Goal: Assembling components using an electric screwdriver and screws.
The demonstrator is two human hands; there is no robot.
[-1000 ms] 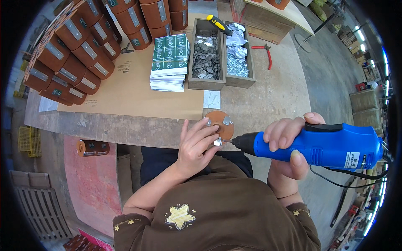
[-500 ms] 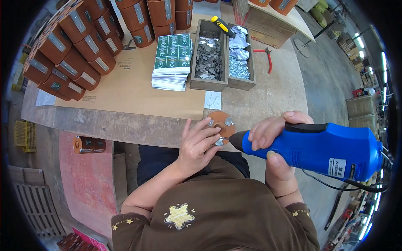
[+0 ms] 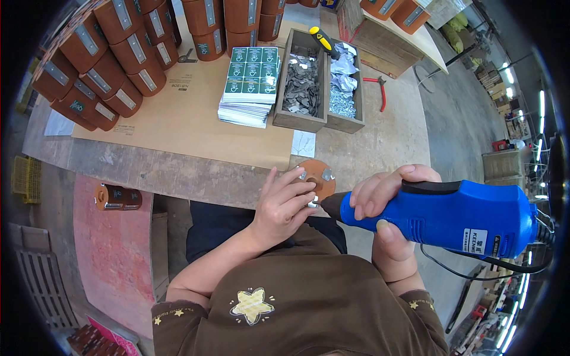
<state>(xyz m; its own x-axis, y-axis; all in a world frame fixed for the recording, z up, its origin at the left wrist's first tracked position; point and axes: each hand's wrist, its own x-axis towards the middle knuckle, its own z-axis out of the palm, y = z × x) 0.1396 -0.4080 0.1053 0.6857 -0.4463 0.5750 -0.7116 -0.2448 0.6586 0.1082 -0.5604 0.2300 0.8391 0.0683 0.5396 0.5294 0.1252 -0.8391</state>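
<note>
My right hand [image 3: 396, 204] is wrapped around a blue electric screwdriver [image 3: 475, 215], its black nose pointing left. The nose sits close against the near edge of a round terracotta-brown piece [image 3: 321, 172], which has a central hole and small metal clips [image 3: 328, 174] around its face. My left hand [image 3: 283, 204] grips that piece from the left, fingertips over its near-left part and beside the clip [image 3: 313, 202] at the screwdriver's tip. The fingers hide part of the piece, and the bit itself is hard to make out.
Wooden trays [image 3: 301, 121] hold grey metal clips and small silvery screws; a yellow-black screwdriver [image 3: 321, 39] lies across them. Nearby are red-handled pliers [image 3: 382, 95] and stacked green-and-white label sheets [image 3: 249, 83]. Brown pots [image 3: 107, 80] are piled at the far left. A cord [image 3: 457, 274] trails from the tool.
The view has shifted slightly. The blue screwdriver's nose stays at the same near clip, and both hands keep their hold.
</note>
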